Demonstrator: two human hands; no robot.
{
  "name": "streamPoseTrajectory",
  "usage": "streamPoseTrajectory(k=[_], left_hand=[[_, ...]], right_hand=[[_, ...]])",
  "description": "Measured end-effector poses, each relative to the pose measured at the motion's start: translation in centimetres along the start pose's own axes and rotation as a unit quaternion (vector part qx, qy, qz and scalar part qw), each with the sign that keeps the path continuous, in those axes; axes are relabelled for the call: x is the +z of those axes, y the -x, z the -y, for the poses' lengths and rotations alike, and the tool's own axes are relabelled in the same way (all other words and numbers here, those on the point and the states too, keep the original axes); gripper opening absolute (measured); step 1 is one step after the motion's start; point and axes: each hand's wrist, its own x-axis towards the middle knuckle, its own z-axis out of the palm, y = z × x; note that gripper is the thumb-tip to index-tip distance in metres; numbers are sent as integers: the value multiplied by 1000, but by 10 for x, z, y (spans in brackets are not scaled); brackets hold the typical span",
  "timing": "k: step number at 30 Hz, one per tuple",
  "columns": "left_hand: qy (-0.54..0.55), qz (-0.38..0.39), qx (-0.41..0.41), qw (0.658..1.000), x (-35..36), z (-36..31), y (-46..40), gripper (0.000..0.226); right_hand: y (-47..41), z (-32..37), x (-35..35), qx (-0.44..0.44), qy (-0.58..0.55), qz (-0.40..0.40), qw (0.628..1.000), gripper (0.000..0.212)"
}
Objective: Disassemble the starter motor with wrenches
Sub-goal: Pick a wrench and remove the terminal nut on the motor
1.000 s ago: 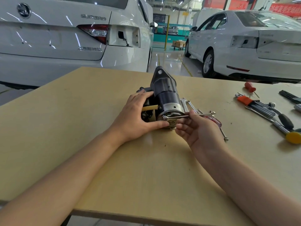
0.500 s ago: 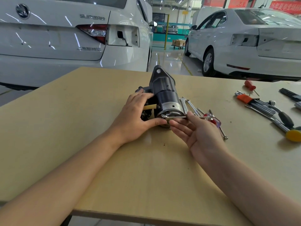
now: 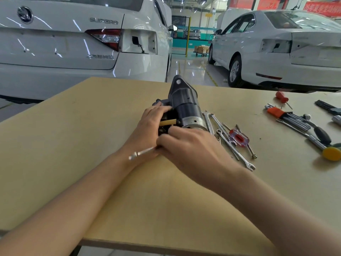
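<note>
Right hand (image 3: pixel 191 145) swung wrench (image 3: pixel 143 152) leftward (motor (image 3: pixel 186 108) steadied).

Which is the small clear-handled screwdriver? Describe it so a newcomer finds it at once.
Start at the starter motor mid-table, then look just right of it to the loose wrenches lying fanned on the table. The small screwdriver lies among them; unlike the all-metal wrenches, it has a clear handle with a red core.
</note>
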Motion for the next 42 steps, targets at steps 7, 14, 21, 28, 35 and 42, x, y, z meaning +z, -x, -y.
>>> streamPoseTrajectory(k=[7,14,21,28,35,42], left_hand=[[-8,-10,4,1000,0,-2,2,101],[12,-20,3,1000,0,-4,2,115],[-11,-85,51,995,-3,-18,8,94],[-133,-153,247,947,-2,-28,11,32],[-148,-164,236,946,-1,-28,11,19],[-163,-175,224,945,-1,-28,11,19]], right_hand=[[34,-3,7,223,-307,-232,896,20],[30,-30,9,494,-700,-230,461,23],[28,-33,7,499,-708,-237,440,20],[31,-39,8,518,-700,-254,422,21],[32,-43,9,516,-702,-258,417,17],[32,-43,9,509,-708,-258,415,20]])
